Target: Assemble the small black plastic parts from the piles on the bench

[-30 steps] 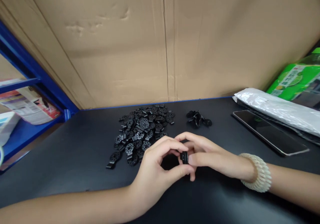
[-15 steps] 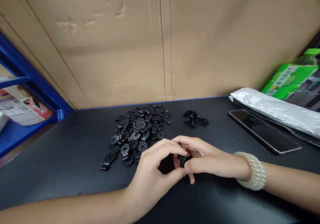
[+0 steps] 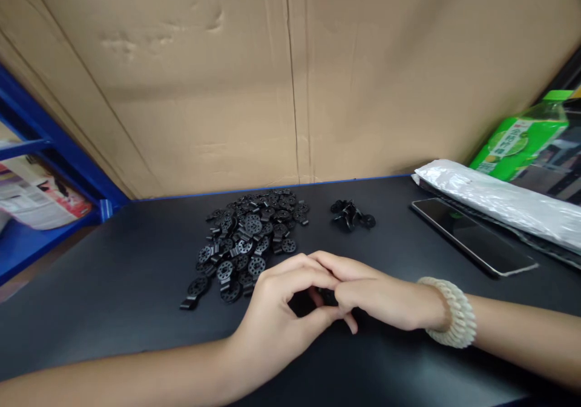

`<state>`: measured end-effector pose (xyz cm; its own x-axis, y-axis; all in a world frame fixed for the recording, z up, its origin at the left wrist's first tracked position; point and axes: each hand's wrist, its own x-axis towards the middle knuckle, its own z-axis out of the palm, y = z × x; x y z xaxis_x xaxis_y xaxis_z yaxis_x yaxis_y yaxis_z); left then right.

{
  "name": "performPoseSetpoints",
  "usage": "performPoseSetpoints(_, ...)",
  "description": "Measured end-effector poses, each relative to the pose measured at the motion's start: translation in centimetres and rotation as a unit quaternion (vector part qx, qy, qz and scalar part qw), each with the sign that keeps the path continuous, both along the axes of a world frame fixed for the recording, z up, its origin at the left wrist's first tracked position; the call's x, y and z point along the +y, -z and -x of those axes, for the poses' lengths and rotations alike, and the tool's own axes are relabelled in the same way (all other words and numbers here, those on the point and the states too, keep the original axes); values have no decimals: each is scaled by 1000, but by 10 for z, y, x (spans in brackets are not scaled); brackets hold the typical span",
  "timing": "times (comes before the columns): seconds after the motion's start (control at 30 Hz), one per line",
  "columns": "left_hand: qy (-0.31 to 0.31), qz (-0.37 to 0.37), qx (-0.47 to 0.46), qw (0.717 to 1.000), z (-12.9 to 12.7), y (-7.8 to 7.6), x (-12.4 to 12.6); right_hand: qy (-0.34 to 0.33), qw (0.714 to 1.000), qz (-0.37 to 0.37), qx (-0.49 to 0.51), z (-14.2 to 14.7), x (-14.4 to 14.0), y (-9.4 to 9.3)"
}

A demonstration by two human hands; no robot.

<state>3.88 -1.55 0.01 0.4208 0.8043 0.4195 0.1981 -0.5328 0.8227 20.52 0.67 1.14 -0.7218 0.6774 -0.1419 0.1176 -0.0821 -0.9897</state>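
Note:
My left hand (image 3: 284, 316) and my right hand (image 3: 370, 295) meet fingertip to fingertip just above the black table (image 3: 113, 298). Between the fingers of both sits a small black plastic part (image 3: 325, 297), mostly hidden by them. A large pile of black perforated disc parts (image 3: 247, 240) lies just beyond my left hand. A small cluster of black parts (image 3: 351, 215) lies further back, beyond my right hand. A pale coiled band (image 3: 449, 313) is around my right wrist.
A dark phone (image 3: 472, 236) lies flat at the right, beside a long silvery plastic packet (image 3: 494, 200) and a green package (image 3: 517, 142). A cardboard wall (image 3: 290, 80) closes the back. A blue shelf frame (image 3: 49, 152) with printed papers stands at the left.
Both hands have sunk a little toward the table and closed tighter around the small part, which shows less than before. The view has drifted slightly.

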Motion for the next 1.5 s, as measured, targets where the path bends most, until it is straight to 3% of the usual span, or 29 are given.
performPoseSetpoints(0.2, -4, 47, 3, 999, -2, -3, 3, 31, 999, -17, -26, 1, -1, -4)
performPoseSetpoints(0.4, 16, 73, -10, 997, 0, -2, 5, 16, 999, -20, -23, 0, 1, -5)
performPoseSetpoints(0.6, 22, 190, -128, 973, 4, 3, 7, 3, 1000, -11, 28, -1, 1, 2)
performPoseSetpoints(0.77, 12, 220, -171, 960, 6, 2, 10, -23, 997, 49, 63, -6, 6, 1)
performPoseSetpoints(0.93, -14, 178, -187, 966, 9, 1, 10, -34, 997, 18, 66, -17, 11, 1)
performPoseSetpoints(1.13, -11, 52, -94, 994, 9, 1, 3, -27, 978, -204, -27, -31, 17, -12)
performPoseSetpoints(1.2, -16, 23, -75, 997, 9, 2, 1, -22, 972, -232, -23, -34, 20, -15)
performPoseSetpoints(1.43, -36, 21, -86, 995, 9, 3, 4, -43, 995, -92, 15, -30, 19, -2)
performPoseSetpoints(1.5, -35, 32, -85, 995, 9, 3, 5, -55, 995, -87, 2, -28, 17, -2)
